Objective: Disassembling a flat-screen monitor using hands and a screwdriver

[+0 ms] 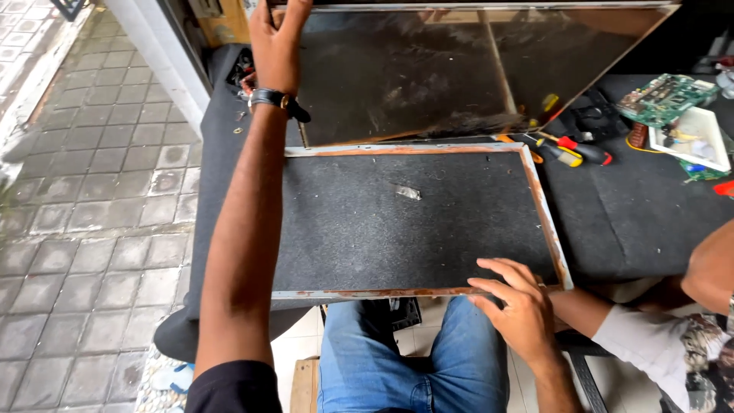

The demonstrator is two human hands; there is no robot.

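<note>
Head view: glossy dark panel tilted up off the rusty frame.
Left hand closed on the panel's upper left edge; right hand spread flat, pressing the frame's near rail. One-corner grip (thin sheet) could flex or slip onto the screwdrivers.

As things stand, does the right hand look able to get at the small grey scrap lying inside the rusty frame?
Probably yes. The right hand rests on the near rail of the rusty frame, and the grey scrap lies on the open dark mat with nothing between them. The left hand holds the raised panel well clear.
</note>
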